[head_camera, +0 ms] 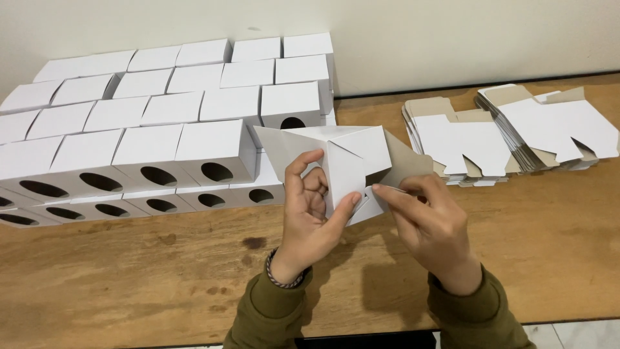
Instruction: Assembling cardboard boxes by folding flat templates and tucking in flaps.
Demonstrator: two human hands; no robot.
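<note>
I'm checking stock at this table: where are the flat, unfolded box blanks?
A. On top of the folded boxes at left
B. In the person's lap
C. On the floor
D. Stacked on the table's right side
D: two stacks of flat blanks lie on the wooden table, right of the hands; the folded boxes are at left.

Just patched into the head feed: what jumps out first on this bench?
The big block of folded white boxes with oval cut-outs, stacked in rows along the wall at the table's left. At centre, the left hand and right hand grip a half-folded white carton held above the wooden table. To the right lie two piles of flat carton blanks, white faces up.
</note>
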